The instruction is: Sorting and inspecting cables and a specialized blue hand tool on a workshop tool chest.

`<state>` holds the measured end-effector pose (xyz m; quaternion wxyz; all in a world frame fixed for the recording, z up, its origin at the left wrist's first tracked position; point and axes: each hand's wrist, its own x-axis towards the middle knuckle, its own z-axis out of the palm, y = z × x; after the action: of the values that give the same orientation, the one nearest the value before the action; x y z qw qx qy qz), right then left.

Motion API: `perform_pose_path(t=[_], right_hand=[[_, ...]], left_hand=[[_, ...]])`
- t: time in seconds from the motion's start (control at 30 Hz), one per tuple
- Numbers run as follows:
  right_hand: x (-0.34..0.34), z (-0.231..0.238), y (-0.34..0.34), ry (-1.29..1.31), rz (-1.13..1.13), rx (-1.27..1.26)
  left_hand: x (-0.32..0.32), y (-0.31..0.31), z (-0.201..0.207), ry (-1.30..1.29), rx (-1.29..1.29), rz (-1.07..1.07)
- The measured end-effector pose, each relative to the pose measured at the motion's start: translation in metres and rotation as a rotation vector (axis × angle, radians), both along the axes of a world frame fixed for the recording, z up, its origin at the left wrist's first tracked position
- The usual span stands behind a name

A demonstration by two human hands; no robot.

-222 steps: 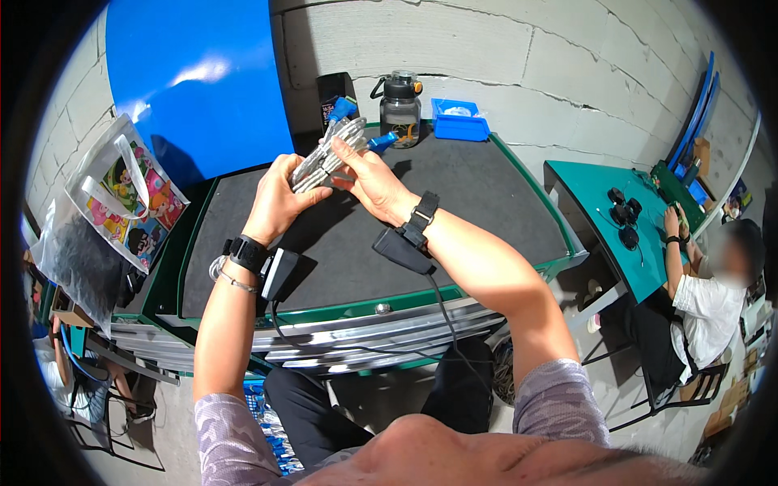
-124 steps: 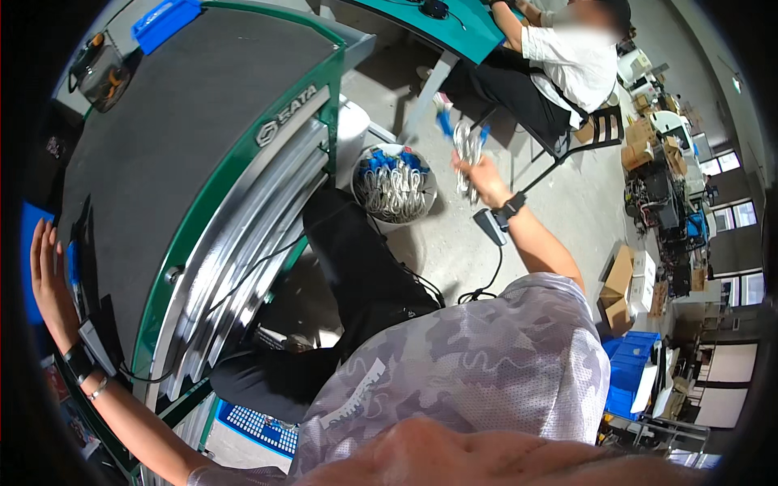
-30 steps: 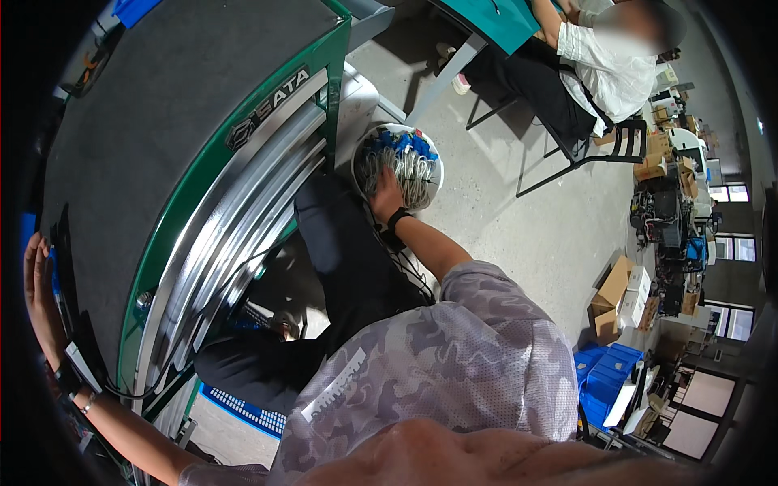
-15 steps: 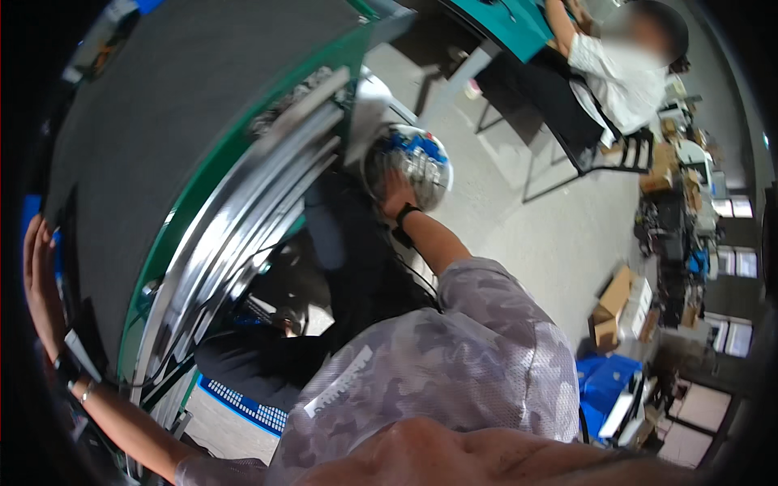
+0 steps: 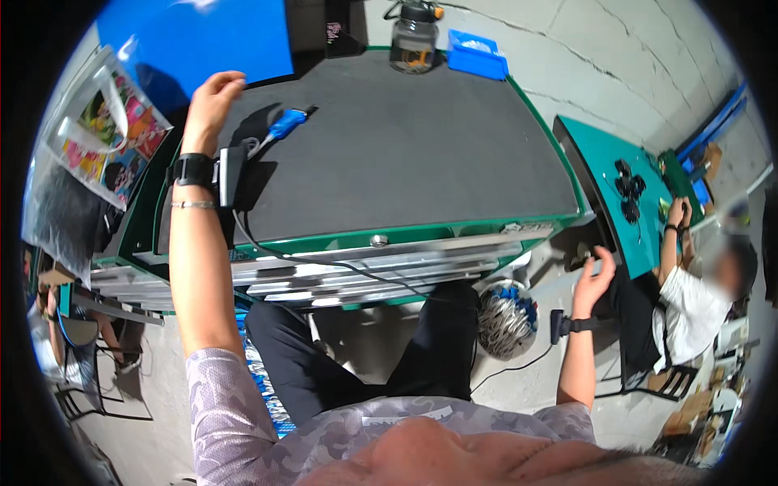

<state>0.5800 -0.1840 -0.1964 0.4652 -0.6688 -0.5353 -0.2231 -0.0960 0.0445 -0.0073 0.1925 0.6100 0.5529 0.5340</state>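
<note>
Here, the left hand, loosely curled, and the right hand, slack, grasp nothing visible; just right of the nearer left hand, the blue connector lies on the dark worktop, long axis slanting away rightward.

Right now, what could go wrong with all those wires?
The black cord from the left wrist box runs across the drawer fronts, so it might snag. The bucket of coiled cables stands beside the right knee, so a bump might tip it. The blue plug lies near the left hand, so a sweep could knock it.
</note>
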Motion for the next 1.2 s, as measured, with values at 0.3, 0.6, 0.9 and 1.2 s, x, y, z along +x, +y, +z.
perform_pose_path(t=[0.3,0.6,0.9,1.2], right_hand=[[-0.188,0.21,0.07,0.084,0.801,0.106],[-0.352,0.225,0.162,0.344,1.353,-0.848],[-0.424,0.195,0.208,0.449,1.685,-0.969],[-0.395,0.193,0.225,1.013,1.814,-0.656]], left_hand=[[0.03,-0.027,0.003,0.674,-0.409,-0.172],[0.055,-0.031,0.019,-0.257,0.072,-0.313],[0.072,-0.039,0.019,-0.578,0.02,-0.517],[0.085,-0.042,0.005,-0.315,-0.31,-0.549]])
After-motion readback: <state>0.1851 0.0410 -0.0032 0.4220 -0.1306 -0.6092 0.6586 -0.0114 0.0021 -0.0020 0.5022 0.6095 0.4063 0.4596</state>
